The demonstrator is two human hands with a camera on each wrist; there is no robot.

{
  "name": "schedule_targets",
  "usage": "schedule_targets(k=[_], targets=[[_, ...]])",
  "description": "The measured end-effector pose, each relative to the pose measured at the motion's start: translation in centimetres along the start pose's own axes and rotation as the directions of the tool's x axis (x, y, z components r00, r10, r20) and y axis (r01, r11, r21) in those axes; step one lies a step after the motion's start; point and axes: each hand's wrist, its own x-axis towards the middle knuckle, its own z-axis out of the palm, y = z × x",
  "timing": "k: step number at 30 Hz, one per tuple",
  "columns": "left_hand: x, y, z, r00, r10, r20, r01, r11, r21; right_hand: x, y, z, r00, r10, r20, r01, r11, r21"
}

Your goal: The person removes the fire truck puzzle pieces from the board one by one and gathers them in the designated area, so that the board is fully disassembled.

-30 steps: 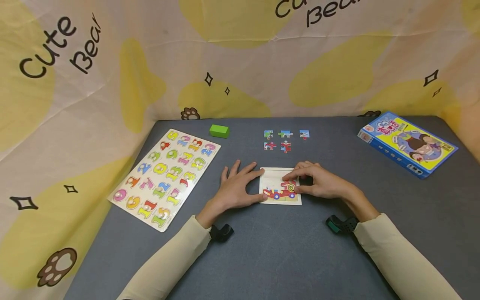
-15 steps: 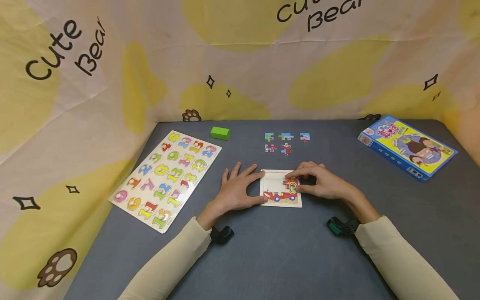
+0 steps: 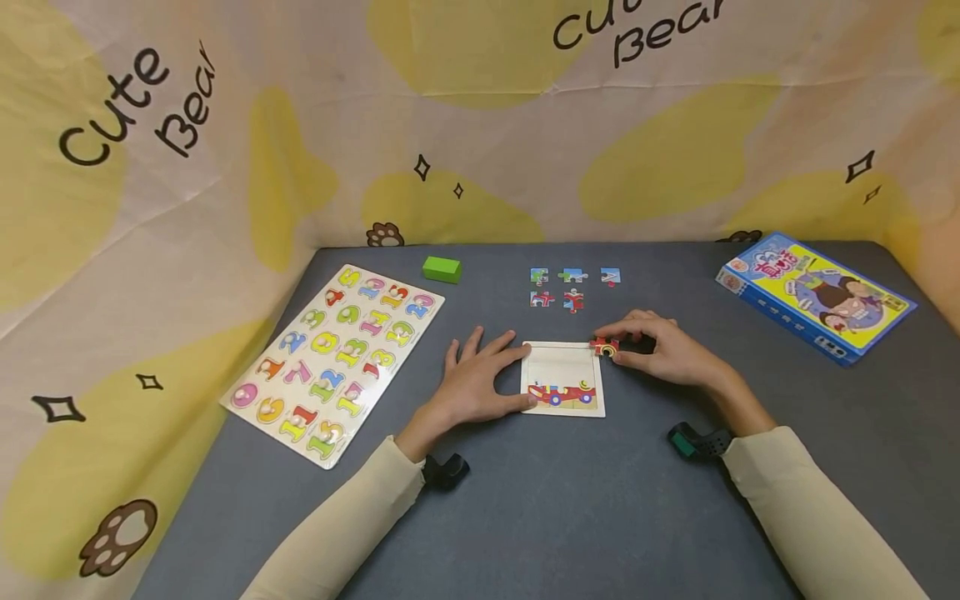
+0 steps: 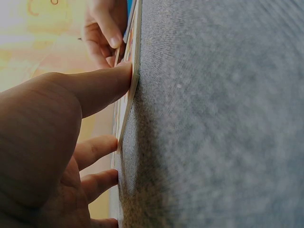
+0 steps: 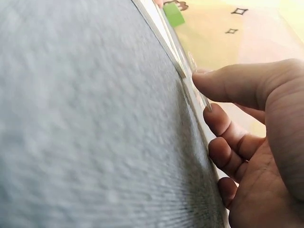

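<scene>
A small square puzzle tray (image 3: 561,362) lies flat in front of the person. Along its bottom edge runs a strip of fitted pieces (image 3: 558,394) picturing a red car with blue wheels. My left hand (image 3: 480,379) rests with spread fingers at the tray's left side, thumb on the lower corner and index finger at the upper one. At the tray's upper right corner my right hand (image 3: 663,350) pinches a red puzzle piece (image 3: 604,347) with a yellow round pattern between thumb and fingers. The right wrist view shows that piece only as a thin edge beside the thumb (image 5: 228,85).
Several loose puzzle pieces (image 3: 573,276) lie in two rows behind the tray. On the left is a number board (image 3: 311,321), with a green block (image 3: 442,269) behind it. A blue and yellow box (image 3: 817,296) stands at the back right. Patterned cloth (image 3: 480,125) hangs behind the table.
My right hand has lifted the red piece out of the tray's right side and carried it up and right to the upper corner. The left hand stays in place.
</scene>
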Motion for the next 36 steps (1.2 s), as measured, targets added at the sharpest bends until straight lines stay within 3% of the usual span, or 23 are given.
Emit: schedule_targets(k=[10,28,36], targets=[[0.0,-0.1,0.0,1.000,0.001,-0.003,-0.001,1.000,0.001,0.8,1.1,-0.8,0.998,0.028,-0.061,-0.028,1.000,0.002],[0.1,0.0,0.1,1.000,-0.013,0.008,0.013,1.000,0.024,2.8,1.6,-2.0,0.992,0.124,-0.026,-0.125,0.990,-0.064],[0.0,0.0,0.0,1.000,-0.005,0.004,0.005,1.000,0.018,3.7,2.0,-2.1,0.993,0.115,-0.037,-0.118,0.989,-0.093]])
